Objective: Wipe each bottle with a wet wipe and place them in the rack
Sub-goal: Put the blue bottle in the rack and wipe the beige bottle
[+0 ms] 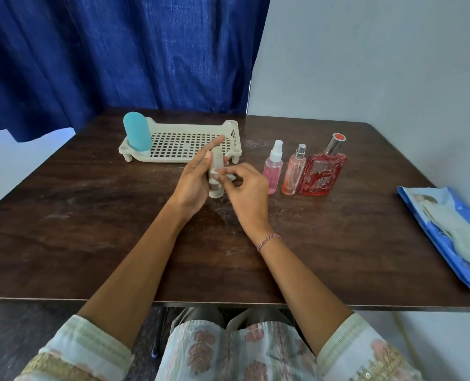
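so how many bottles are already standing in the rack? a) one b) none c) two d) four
a: only the teal bottle stands in the rack, at its left end; the pink bottle, peach bottle and red bottle stand on the table, and the left hand holds the beige bottle while the right hand holds a wet wipe to it.

I wore a pale green cotton tunic [228, 353] printed with dusty-pink leaf motifs. My left sleeve [85, 350] and right sleeve [363, 350] had ribbed cream bands and gold embroidery. A thin pink beaded bracelet [268, 242] circled my right wrist. Olive trousers [201, 314] showed at my knees.
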`<state>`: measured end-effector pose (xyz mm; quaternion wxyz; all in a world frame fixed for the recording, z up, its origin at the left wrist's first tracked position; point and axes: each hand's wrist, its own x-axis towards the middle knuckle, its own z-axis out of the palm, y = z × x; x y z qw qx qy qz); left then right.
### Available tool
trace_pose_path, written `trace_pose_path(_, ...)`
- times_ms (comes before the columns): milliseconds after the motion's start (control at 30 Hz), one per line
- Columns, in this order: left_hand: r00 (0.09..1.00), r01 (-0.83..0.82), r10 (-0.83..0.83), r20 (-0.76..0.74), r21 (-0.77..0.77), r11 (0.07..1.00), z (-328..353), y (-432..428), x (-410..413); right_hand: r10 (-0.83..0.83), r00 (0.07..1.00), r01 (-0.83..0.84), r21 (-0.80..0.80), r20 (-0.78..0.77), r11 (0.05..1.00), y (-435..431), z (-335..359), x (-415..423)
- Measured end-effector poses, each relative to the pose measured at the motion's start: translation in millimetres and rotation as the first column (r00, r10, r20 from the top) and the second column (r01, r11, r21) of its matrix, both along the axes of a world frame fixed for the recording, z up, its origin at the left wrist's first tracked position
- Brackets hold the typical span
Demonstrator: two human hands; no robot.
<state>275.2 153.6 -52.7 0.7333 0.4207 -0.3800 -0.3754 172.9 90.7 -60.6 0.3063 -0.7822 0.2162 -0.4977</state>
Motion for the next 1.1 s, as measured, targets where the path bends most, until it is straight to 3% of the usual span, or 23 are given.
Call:
trace_pose_path(133,1.000,0.002,-0.002,0.021,-0.013,1.000,0.9,-0.4,-4.6,-0.039,0.997,0.037,0.035,0.065,0.999,-4.9,1.0,-1.1)
trace_pose_path(300,0.999,0.004,-0.003,0.049,-0.011,1.000,-0.6,0.0,-2.5,0.061,0.998,-0.060,-0.051,0.014,0.997,3.5,0.7,0.7)
trace_pose_path(467,0.999,-0.006,0.007,0.041,-0.010,1.000,1.2,-1.5,-7.5,-0.031,0.991,0.021,0.073,0.133,0.997,-7.4,2.1,-1.8)
trace_pose_path(633,0.997,-0.006,0.006,0.081,-0.003,1.000,-0.5,-1.0,-4.4,0.107,0.987,-0.114,0.051,0.119,0.992,0.9,2.4,-0.1)
trace_pose_path(833,0.989,-0.045,0.044,0.140,0.001,0.999,-0.6,-2.7,-5.5,-0.036,0.983,0.009,0.152,0.178,0.988,-7.9,6.2,1.6)
trace_pose_path(1000,0.986,-0.063,0.062,0.158,0.000,0.998,-1.2,-2.6,-3.5,0.120,0.986,-0.122,0.012,0.115,0.992,-2.6,13.1,3.7)
trace_pose_path(1100,0.985,-0.061,0.061,0.162,-0.004,0.998,-1.7,-2.7,-2.4,0.046,0.991,-0.049,0.017,0.123,0.999,-8.1,16.9,7.6)
